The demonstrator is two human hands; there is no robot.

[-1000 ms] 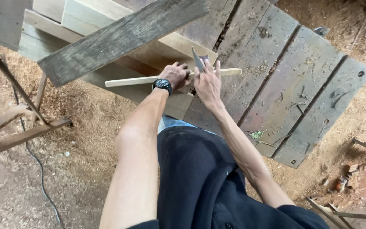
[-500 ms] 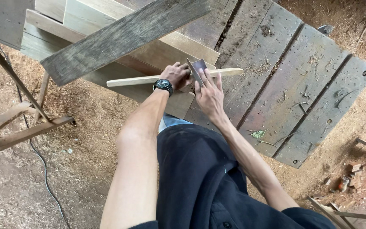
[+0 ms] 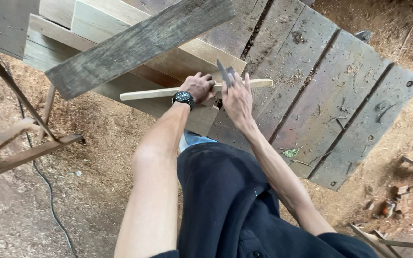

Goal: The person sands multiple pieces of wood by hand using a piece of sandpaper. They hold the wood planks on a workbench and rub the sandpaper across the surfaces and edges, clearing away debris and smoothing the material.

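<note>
Lying crosswise, wood strip under left hand.

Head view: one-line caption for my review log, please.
Left hand pins a pale wood strip on a plank workbench while the right hand holds a flat metal blade against it, above a sawdust floor.

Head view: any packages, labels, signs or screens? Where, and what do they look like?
Wristwatch: the only display, on the left wrist by the pale wooden strip; round, black, dark face, too small to tell more.
No packages, labels or signs visible.
</note>
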